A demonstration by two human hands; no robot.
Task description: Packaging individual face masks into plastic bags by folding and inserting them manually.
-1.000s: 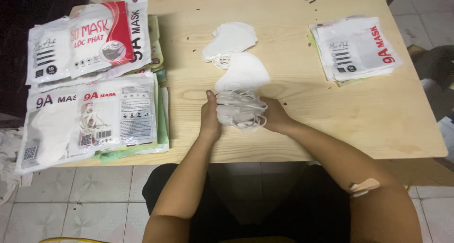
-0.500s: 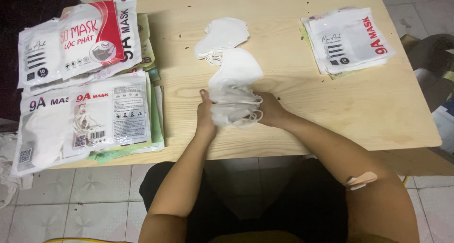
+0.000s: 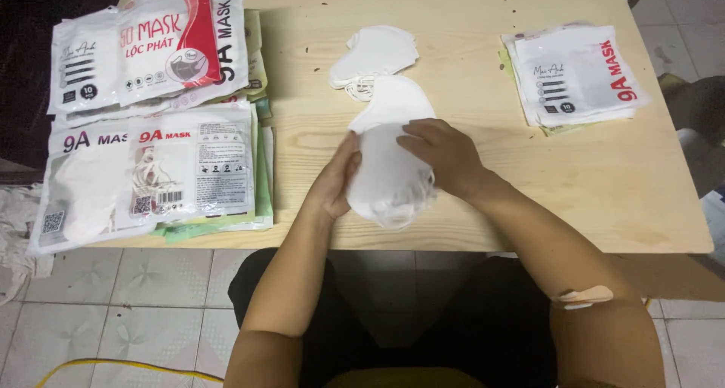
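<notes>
While both hands press on it from the two sides, a small stack of white folded face masks [image 3: 389, 180] lies at the near edge of the wooden bench [image 3: 468, 108], in front of the person. The left hand [image 3: 336, 180] is held flat and nearly straight against the left side of the stack; its fingers are not closed around anything. The right hand [image 3: 442, 152] lies on top of the stack with the fingers bent loosely over it, pressing more than gripping. I judge the step in hand to be squaring and flattening this stack so that the masks lie evenly. A next move would call for a firm hold on the whole stack, because the thin masks and their ear loops can slide apart easily.

How many masks are in the stack I cannot tell. Behind it, touching it, one more white mask [image 3: 396, 101] lies flat, and further back is a small pile of masks [image 3: 375, 52] with loops showing. Three piles of printed packets are on the bench: two at the left, a far pile [image 3: 151, 52] and a near pile [image 3: 151, 173], and one at the right [image 3: 578, 74].
</notes>
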